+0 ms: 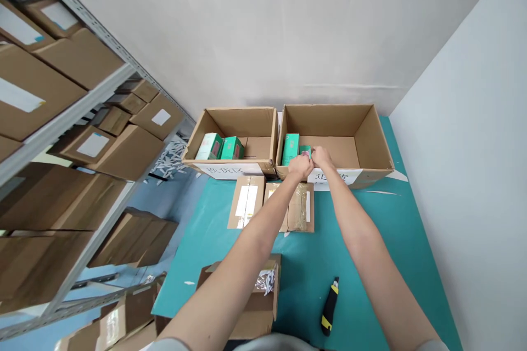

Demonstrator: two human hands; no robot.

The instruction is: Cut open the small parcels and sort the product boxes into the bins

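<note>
Both hands reach over the front wall of the right-hand cardboard bin [374, 145]. My left hand [301, 165] and my right hand [321, 157] are closed, close together, on a small green box [305, 149], partly hidden behind the fingers. Beside it, against the bin's left wall, stands another green box [291, 147]. The left-hand cardboard bin [263, 120] holds a white-and-green box [209, 146] and a green box [232, 148].
Flat cardboard packages [246, 200] lie before the bins. An open carton [275, 296] with crumpled silvery wrap sits near my body. A black-and-yellow utility knife [330, 307] lies on the teal table [313, 269]. Shelves [111, 81] of cartons rise at left; walls bound the back and right.
</note>
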